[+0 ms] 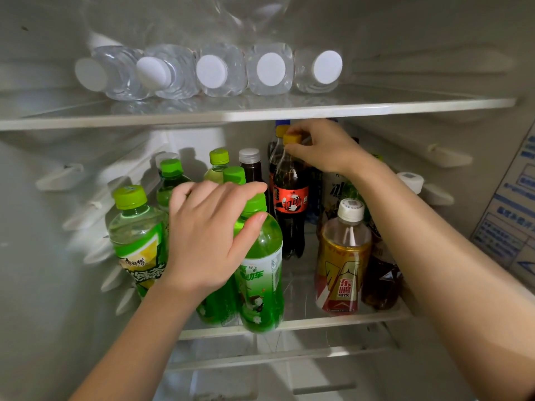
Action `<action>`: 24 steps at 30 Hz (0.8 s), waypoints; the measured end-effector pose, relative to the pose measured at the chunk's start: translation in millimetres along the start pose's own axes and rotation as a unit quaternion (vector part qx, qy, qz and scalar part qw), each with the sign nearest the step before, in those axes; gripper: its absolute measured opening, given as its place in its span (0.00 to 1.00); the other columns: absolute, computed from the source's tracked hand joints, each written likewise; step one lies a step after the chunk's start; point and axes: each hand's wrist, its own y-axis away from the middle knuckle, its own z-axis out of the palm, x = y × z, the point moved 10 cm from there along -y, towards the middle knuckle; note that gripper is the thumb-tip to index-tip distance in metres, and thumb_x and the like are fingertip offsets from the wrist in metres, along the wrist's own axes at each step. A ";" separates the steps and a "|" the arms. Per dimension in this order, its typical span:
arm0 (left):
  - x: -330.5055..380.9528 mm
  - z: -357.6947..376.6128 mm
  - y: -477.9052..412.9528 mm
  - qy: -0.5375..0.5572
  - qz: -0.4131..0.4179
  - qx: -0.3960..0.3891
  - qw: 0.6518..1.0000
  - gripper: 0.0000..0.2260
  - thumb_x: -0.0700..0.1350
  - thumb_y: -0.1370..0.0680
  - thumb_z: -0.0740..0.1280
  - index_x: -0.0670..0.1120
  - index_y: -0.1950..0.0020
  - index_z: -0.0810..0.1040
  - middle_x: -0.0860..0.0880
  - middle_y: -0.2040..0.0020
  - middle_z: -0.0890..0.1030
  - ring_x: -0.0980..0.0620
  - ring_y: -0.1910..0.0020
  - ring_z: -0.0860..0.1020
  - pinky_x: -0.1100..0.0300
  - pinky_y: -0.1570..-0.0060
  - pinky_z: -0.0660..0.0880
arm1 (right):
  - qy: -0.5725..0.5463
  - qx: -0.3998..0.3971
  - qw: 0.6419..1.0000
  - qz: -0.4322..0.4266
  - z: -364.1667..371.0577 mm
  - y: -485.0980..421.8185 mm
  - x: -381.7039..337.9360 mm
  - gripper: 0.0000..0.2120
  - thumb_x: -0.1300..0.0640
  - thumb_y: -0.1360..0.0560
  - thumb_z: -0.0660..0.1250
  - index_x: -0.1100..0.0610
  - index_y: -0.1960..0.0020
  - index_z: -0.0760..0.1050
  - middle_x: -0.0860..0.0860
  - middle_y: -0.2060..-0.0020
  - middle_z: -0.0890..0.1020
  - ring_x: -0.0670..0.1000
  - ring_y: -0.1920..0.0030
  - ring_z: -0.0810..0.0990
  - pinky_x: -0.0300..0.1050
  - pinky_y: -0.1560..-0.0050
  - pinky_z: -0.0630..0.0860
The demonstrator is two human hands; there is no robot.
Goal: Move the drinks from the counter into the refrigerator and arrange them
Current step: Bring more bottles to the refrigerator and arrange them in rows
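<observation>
Inside the open refrigerator, several green tea bottles stand at the left of the middle shelf [295, 324]. My left hand [208, 233] grips the neck of the front green bottle [260, 279], fingers curled over its cap. My right hand [324, 146] pinches the yellow cap of a cola bottle [291, 204] standing at the shelf's middle, with another dark bottle behind it. A gold energy-drink bottle [343, 261] with a white cap stands at the front right, a dark tea bottle [382, 282] beside it under my right forearm.
The upper glass shelf [260, 112] carries several clear water bottles [212, 72] lying on their sides, white caps facing me. A green-capped bottle [136, 235] stands far left. The fridge's right wall [509, 215] has a printed label. A lower shelf shows beneath.
</observation>
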 end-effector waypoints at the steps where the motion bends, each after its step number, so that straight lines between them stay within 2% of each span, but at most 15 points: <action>1: 0.1 0.1 0.1 -0.001 0.001 0.000 1.000 0.16 0.53 0.21 0.56 0.49 0.40 0.78 0.53 0.56 0.80 0.50 0.55 0.74 0.53 0.47 0.61 | 0.001 -0.005 1.000 0.003 0.8 -0.4 0.4 0.12 0.55 0.23 0.66 0.58 0.42 0.76 0.48 0.57 0.78 0.37 0.63 0.72 0.25 0.67 0.68; 4: -0.2 -0.3 0.7 -0.001 0.001 0.003 1.000 0.16 0.53 0.21 0.56 0.49 0.41 0.78 0.52 0.57 0.80 0.49 0.55 0.74 0.53 0.46 0.62 | -0.003 -0.023 1.000 0.017 3.8 -2.4 2.1 0.14 0.55 0.23 0.65 0.61 0.39 0.74 0.53 0.52 0.79 0.39 0.63 0.73 0.29 0.67 0.70; 8: -0.2 -0.8 1.1 -0.003 0.001 0.004 1.000 0.16 0.53 0.21 0.57 0.48 0.41 0.78 0.52 0.57 0.80 0.49 0.55 0.74 0.53 0.46 0.62 | -0.040 -0.037 0.997 0.045 6.9 -0.2 2.9 0.19 0.54 0.22 0.65 0.55 0.33 0.69 0.46 0.51 0.74 0.41 0.56 0.73 0.31 0.62 0.69; 10: -0.1 -0.3 0.8 -0.003 -0.001 0.001 1.000 0.16 0.53 0.21 0.57 0.49 0.40 0.78 0.52 0.57 0.80 0.49 0.54 0.74 0.53 0.46 0.61 | -0.055 -0.045 0.996 0.060 6.8 5.0 1.8 0.22 0.53 0.23 0.65 0.55 0.30 0.67 0.48 0.45 0.76 0.45 0.49 0.75 0.35 0.55 0.71; 12: 0.3 0.0 0.9 -0.002 0.000 0.001 1.000 0.16 0.53 0.21 0.56 0.49 0.40 0.78 0.52 0.56 0.80 0.50 0.54 0.73 0.53 0.46 0.61 | -0.077 -0.052 0.992 0.081 3.8 15.4 0.6 0.26 0.52 0.23 0.65 0.55 0.28 0.63 0.49 0.40 0.74 0.49 0.40 0.74 0.38 0.46 0.69; 15: -0.1 0.1 1.3 -0.001 0.000 0.004 1.000 0.16 0.53 0.21 0.56 0.49 0.40 0.78 0.52 0.56 0.80 0.50 0.54 0.73 0.53 0.46 0.61 | -0.086 -0.010 0.989 0.117 -12.9 46.3 1.6 0.29 0.47 0.22 0.63 0.53 0.25 0.58 0.50 0.33 0.72 0.51 0.34 0.71 0.39 0.44 0.66; 17: 0.0 0.4 1.6 -0.004 0.003 0.007 1.000 0.16 0.53 0.21 0.56 0.49 0.40 0.77 0.52 0.57 0.80 0.51 0.54 0.72 0.53 0.47 0.61 | -0.036 0.032 0.992 0.120 -22.6 78.4 -1.1 0.27 0.47 0.22 0.62 0.53 0.26 0.60 0.51 0.33 0.73 0.51 0.35 0.72 0.39 0.46 0.66; 19: 0.4 0.2 1.4 -0.007 0.005 0.012 1.000 0.16 0.53 0.21 0.56 0.49 0.40 0.78 0.52 0.57 0.80 0.51 0.54 0.72 0.53 0.47 0.61 | 0.067 0.052 0.991 0.104 -25.9 110.1 -10.6 0.25 0.47 0.22 0.62 0.53 0.28 0.63 0.52 0.37 0.76 0.53 0.39 0.76 0.42 0.47 0.71; 21: 1.0 -0.3 1.3 -0.009 0.008 0.016 1.000 0.16 0.53 0.21 0.56 0.49 0.40 0.78 0.52 0.58 0.80 0.51 0.54 0.72 0.52 0.48 0.61 | 0.170 0.022 0.982 0.085 -17.4 130.3 -18.5 0.24 0.48 0.23 0.63 0.52 0.29 0.65 0.53 0.41 0.78 0.54 0.44 0.78 0.48 0.51 0.76; 24: 1.2 -0.1 1.6 -0.010 0.010 0.018 1.000 0.16 0.53 0.20 0.56 0.49 0.40 0.77 0.52 0.58 0.80 0.51 0.55 0.72 0.52 0.48 0.61 | 0.221 -0.020 0.972 0.072 -5.8 137.5 -15.3 0.20 0.52 0.23 0.64 0.52 0.32 0.67 0.52 0.41 0.76 0.55 0.44 0.77 0.47 0.54 0.76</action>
